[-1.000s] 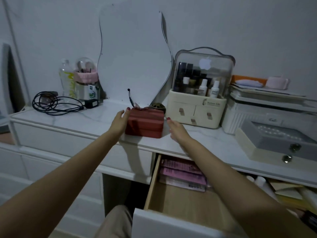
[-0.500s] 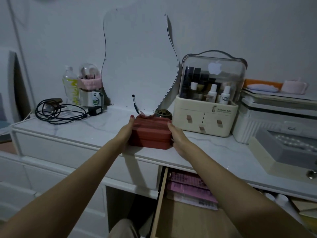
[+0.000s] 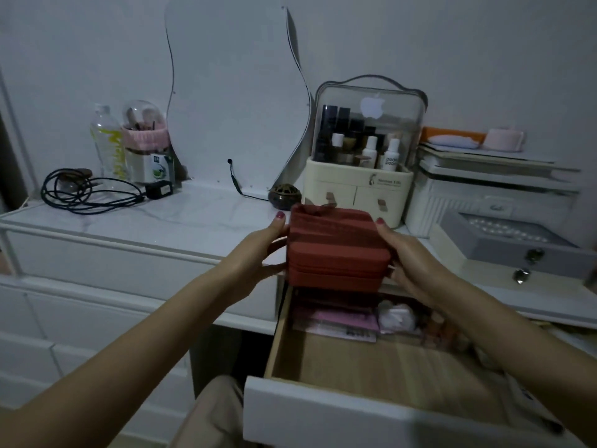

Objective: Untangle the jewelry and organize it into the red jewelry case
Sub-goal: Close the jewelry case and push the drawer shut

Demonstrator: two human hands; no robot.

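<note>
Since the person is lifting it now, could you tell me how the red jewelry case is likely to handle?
The red jewelry case looks soft-sided with ribbed fabric, so probably grippy, slightly yielding. Left hand and right hand hold its sides; likely light. Boxy, so unlikely to roll.

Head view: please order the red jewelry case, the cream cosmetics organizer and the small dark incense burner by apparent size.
1. Cream cosmetics organizer, although farther away.
2. Red jewelry case, held nearer the camera, so the gap is unsure.
3. Incense burner, clearly smallest.

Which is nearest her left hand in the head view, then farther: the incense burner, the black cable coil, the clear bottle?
From the left hand:
1. Incense burner, just behind it.
2. Black cable coil, far left.
3. Clear bottle, far left, behind the cable.
</note>
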